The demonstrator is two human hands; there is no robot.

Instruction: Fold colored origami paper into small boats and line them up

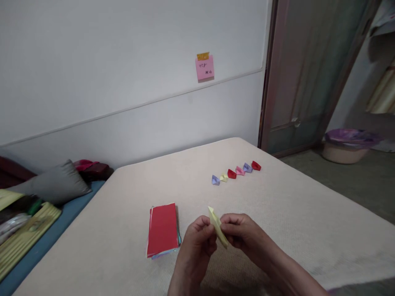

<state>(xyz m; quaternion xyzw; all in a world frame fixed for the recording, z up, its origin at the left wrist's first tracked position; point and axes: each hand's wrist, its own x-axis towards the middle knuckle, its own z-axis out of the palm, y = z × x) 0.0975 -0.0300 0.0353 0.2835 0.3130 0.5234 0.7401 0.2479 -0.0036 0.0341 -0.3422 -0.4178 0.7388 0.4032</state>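
While the left hand (pixel 196 248) and right hand (pixel 242 234) pinch folded yellow paper (pixel 218 227) between curled fingers (pixel 202 224), a pink sticky note (pixel 204 68) on the wall (pixel 123 70) bears small, unreadable handwriting.

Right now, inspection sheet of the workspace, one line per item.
Surface: cream textured padded top, blue strip along its left side.
Things: folded pale yellow paper between the hands; red-topped paper stack to their left; six small folded paper pieces in a row beyond.
Clutter: grey cushion and mixed items at far left.
Hands: left hand and right hand, bare, both pinching the paper.
Cables: nothing seen.
Surroundings: pink sticky note on white wall, door, basin on floor.
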